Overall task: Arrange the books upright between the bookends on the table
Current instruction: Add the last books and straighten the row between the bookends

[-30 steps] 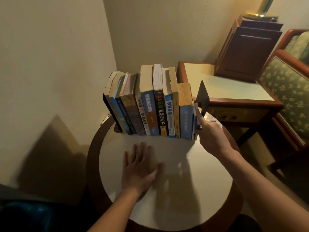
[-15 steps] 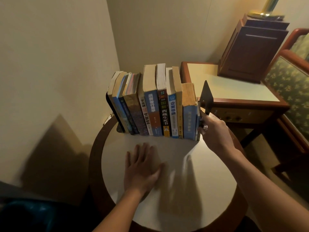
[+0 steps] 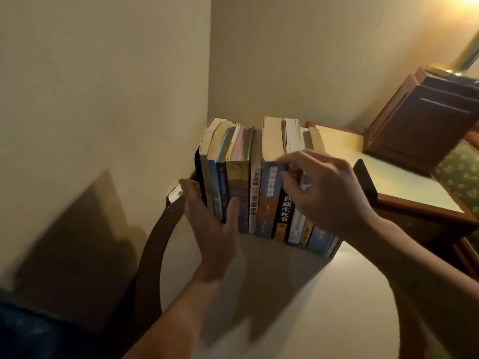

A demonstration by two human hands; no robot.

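Books [image 3: 259, 198] stand upright on the table [image 3: 337, 307] between the bookends [image 3: 364, 177]. Left hand [image 3: 215, 224], open, now presses their left end. Right hand [image 3: 329, 193] has left the right one and grips their tops, so probably only straightening remains.

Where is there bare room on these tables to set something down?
The round table is bare from the books forward to its near rim. The side table is bare between the right bookend and the wooden box. Crowded: the book row, where the left hand presses and the right hand grips.
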